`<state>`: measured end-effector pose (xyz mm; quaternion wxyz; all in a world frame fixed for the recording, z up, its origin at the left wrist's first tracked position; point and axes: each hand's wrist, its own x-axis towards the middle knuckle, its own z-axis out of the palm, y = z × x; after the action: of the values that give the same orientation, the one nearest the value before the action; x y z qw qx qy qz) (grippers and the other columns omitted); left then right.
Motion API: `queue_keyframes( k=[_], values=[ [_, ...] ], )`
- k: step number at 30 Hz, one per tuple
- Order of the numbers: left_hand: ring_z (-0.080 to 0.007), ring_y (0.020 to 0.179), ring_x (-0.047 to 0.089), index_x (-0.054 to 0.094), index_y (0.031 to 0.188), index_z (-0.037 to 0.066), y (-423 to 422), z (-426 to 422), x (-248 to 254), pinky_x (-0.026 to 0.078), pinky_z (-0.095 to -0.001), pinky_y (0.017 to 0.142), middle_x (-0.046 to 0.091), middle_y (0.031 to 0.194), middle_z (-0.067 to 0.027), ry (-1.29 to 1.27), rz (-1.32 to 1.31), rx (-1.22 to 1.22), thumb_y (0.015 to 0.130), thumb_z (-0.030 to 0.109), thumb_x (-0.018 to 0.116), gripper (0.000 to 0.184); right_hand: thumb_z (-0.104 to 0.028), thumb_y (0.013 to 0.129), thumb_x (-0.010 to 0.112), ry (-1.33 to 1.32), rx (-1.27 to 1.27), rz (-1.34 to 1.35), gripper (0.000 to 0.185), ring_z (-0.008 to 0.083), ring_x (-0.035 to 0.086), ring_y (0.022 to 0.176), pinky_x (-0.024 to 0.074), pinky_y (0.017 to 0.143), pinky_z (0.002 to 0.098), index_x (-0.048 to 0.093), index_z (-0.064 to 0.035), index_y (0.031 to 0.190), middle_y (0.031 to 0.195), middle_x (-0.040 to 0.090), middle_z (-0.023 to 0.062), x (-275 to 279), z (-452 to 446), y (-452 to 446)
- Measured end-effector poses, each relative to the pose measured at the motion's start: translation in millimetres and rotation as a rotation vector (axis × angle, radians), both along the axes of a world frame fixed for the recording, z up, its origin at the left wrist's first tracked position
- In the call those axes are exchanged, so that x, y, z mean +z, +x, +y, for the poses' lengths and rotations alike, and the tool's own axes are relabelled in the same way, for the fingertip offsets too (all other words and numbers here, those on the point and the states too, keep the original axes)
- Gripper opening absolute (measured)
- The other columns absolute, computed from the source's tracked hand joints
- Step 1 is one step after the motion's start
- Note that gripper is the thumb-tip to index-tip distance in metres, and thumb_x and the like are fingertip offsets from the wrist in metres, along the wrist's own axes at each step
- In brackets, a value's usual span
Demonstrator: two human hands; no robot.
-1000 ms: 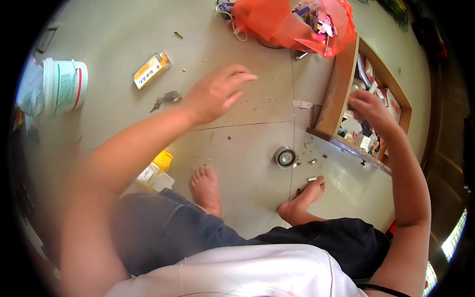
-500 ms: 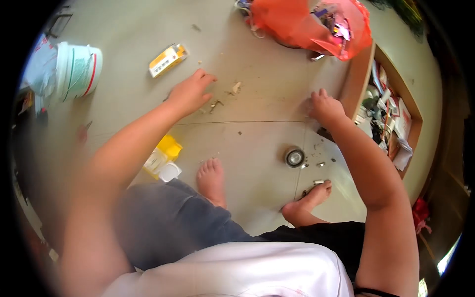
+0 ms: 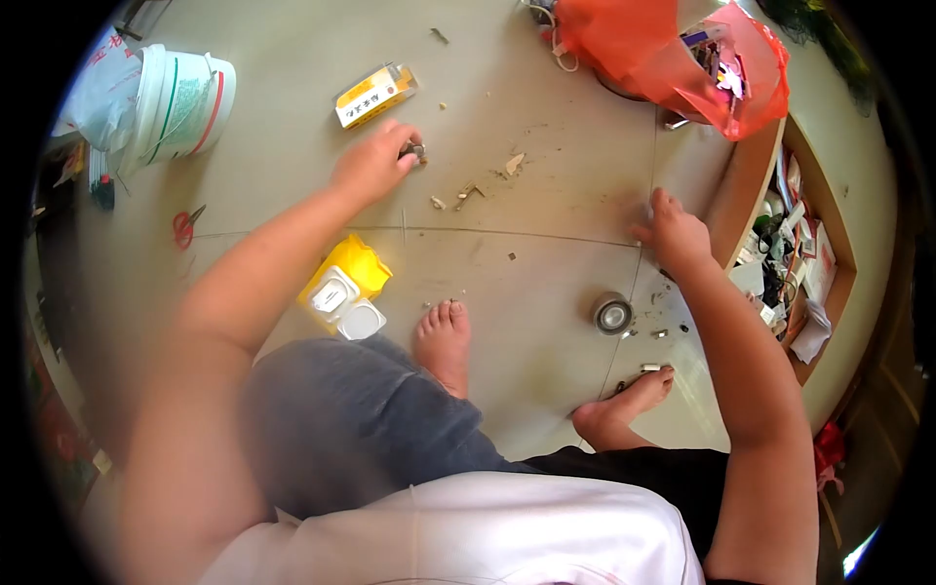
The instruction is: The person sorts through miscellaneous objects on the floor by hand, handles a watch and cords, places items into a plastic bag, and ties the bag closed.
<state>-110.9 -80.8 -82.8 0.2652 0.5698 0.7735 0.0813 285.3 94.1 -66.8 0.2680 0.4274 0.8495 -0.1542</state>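
My left hand is low over the floor, its fingers closed around a small dark metallic piece that shows at the fingertips. Just beyond it lies a yellow and white box. On the right, my right hand is beside the wooden drawer, thumb apart from the bent fingers. Its fingertips are slightly blurred, and I can make out nothing held there. Between the hands lie a small bent metal piece and a beige fragment.
A yellow pack with a white lid lies by my left knee; red scissors are farther left, near a white bucket. A round metal tin sits among small bits by my foot. A red plastic bag stands at the back.
My left hand's fingers have gone from spread to closed, with a small metallic piece now showing at the tips. The whole view has shifted, so the floor things appear farther right.
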Motion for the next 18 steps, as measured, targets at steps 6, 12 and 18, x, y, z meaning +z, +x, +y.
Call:
queue_keyframes(
  k=[6,12,18],
  values=[
    [-0.0269,0.073,0.062,0.059,0.099,0.009,-12.8,-13.4,12.2,0.05,-0.0371,0.067,0.064,0.078,-0.0124,-0.229,-0.009,0.025,0.089,0.021,0.061,0.015,-0.023,0.082,0.071,-0.159,0.202,-0.081,0.043,0.0357,0.066,0.088,0.0547,0.075,0.0437,0.046,-0.0043,0.111,0.104,0.06,0.0169,-13.9,-13.6,17.0],
    [-0.0171,0.069,0.066,0.06,0.095,0.006,9.9,-31.9,6.7,0.052,-0.0302,0.062,0.065,0.072,-0.0101,-0.663,-0.337,0.246,0.09,0.018,0.061,0.013,-0.011,0.084,0.059,-0.161,0.225,-0.039,0.023,0.0363,0.065,0.09,0.0536,0.076,0.0441,0.052,-0.0049,0.105,0.098,0.063,0.0174,-12.6,-16.2,4.5],
    [-0.0129,0.074,0.066,0.058,0.095,0.005,49.0,-31.5,-9.5,0.052,-0.0292,0.062,0.066,0.085,-0.0089,-0.42,-0.829,0.524,0.087,0.017,0.063,0.015,-0.011,0.085,0.055,-0.154,-0.061,0.312,0.022,0.0402,0.061,0.094,0.0501,0.078,0.0483,0.051,-0.0074,0.107,0.098,0.065,0.0187,-14.8,-9.2,-49.7]
  ],
)
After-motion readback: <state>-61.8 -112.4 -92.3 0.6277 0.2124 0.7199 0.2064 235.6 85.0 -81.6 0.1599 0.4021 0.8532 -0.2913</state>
